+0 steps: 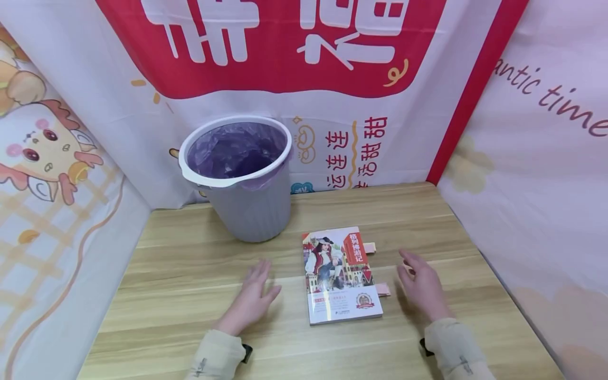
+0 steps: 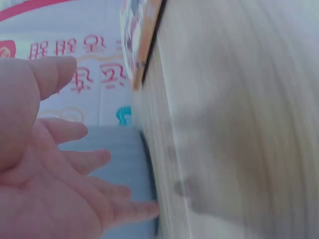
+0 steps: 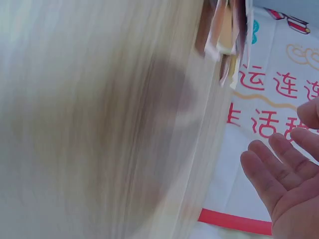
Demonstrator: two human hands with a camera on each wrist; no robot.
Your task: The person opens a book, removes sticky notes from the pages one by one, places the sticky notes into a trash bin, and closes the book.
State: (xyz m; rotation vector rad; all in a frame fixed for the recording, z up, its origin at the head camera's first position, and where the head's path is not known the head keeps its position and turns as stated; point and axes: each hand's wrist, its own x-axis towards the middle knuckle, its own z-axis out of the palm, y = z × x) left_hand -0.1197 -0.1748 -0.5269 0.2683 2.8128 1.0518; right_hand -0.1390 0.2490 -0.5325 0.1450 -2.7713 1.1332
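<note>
A paperback book (image 1: 339, 274) lies flat on the wooden table, its illustrated cover facing up. Two pale pink paper tabs (image 1: 382, 290) stick out from its right edge. To the left of the book is my left hand (image 1: 254, 298), fingers extended and nothing held. On the other side, my right hand (image 1: 421, 285) hovers just right of the tabs, its fingers slightly bent and apart from the book. In the right wrist view the paper tabs (image 3: 219, 37) show at the top, and the right palm (image 3: 299, 199) holds nothing.
Behind the left hand stands a grey bin (image 1: 256, 203) lined with a purple bag. The wooden table (image 1: 166, 295) meets a printed cloth (image 1: 266, 74) at the back, with more cloth along both sides.
</note>
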